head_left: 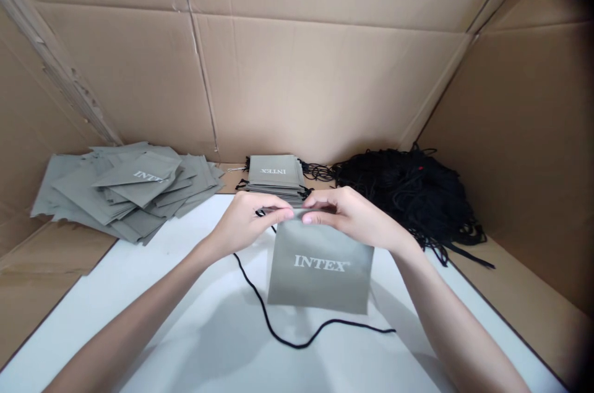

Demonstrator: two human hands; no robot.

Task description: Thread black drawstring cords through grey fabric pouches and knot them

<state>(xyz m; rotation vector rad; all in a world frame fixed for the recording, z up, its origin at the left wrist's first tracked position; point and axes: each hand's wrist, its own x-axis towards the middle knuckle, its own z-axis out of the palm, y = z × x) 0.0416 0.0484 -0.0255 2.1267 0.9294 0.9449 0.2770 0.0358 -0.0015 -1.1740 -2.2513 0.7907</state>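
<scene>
Left hand [245,220]: fingers pinch the top edge of the flat grey cloth bag [320,269] and the thin black cord [278,319].
Right hand [348,216]: fingers pinch the same top edge.
Bag: hangs over the white table [185,331].

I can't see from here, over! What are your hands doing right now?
Left hand and right hand both pinching top edge of grey pouch. Black cord trailing from left grip across white table. Nothing blocking.

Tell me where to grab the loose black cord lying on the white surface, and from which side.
Take the black cord at the low bend of its loop, coming from above on the near side. There it lies flat on the white surface, apart from the grey pouch that the left hand and right hand hold.
</scene>
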